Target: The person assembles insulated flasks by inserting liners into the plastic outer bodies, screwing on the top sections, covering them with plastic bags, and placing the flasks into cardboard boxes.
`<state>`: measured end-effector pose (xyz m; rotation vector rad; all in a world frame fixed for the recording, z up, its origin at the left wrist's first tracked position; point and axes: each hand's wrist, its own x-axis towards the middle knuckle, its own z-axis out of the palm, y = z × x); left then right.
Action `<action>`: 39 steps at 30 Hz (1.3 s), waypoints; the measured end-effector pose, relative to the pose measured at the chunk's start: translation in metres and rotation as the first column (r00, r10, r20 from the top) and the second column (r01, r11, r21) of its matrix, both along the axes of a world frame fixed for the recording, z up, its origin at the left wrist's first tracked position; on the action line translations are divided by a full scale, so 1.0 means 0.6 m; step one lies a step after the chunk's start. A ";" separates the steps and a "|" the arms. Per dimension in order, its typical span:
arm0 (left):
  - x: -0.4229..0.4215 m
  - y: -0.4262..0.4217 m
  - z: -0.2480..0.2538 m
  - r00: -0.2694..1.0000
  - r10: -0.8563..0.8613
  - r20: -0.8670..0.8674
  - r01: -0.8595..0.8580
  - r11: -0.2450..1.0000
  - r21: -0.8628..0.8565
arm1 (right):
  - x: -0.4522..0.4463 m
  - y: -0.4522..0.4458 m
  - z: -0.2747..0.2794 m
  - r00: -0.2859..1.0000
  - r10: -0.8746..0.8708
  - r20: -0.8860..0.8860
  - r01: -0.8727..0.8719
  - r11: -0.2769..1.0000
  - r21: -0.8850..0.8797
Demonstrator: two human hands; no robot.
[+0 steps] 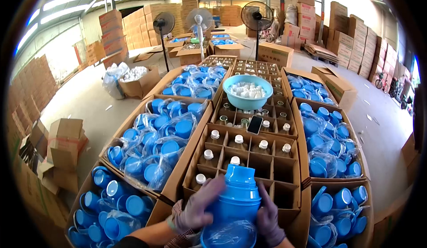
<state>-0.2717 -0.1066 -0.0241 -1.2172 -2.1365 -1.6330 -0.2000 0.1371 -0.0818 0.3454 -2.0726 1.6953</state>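
A blue plastic thermos flask (240,190) stands upright in front of me, its stepped cup lid on top and clear plastic film around its lower part. My left hand (201,207), in a thin purple glove and slightly blurred, is against its left side. My right hand (269,219), gloved too, grips its right side, fingers pointing up. Just beyond is a divided carton (284,179) with glass bottles under white caps (239,139), several cells having none. The flask hides part of the near cells.
Cartons of blue flasks in film (171,128) line the left, and more cartons (318,136) line the right. A light blue basin (233,97) of white caps and a phone (255,124) rest on the divided cartons ahead. Standing fans (256,16) and stacked boxes (307,21) are farther back.
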 end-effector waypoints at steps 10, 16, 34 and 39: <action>0.001 -0.013 0.040 0.960 -0.248 -0.130 0.248 0.969 -0.014 | -0.012 0.052 -0.060 0.902 0.064 0.426 -0.066 0.998 -0.012; -0.107 0.019 -0.047 0.838 0.067 0.541 -0.145 0.984 0.104 | -0.015 0.031 0.018 0.982 0.024 0.188 0.007 0.987 -0.163; -0.024 0.076 0.098 0.840 -0.487 0.241 0.204 0.694 0.691 | -0.194 0.036 0.020 0.816 0.419 0.398 -0.211 0.857 -0.469; -0.159 0.068 -0.021 0.650 -0.219 0.728 -0.129 0.912 0.390 | -0.128 0.027 0.074 0.740 0.629 0.239 -0.502 0.753 -0.426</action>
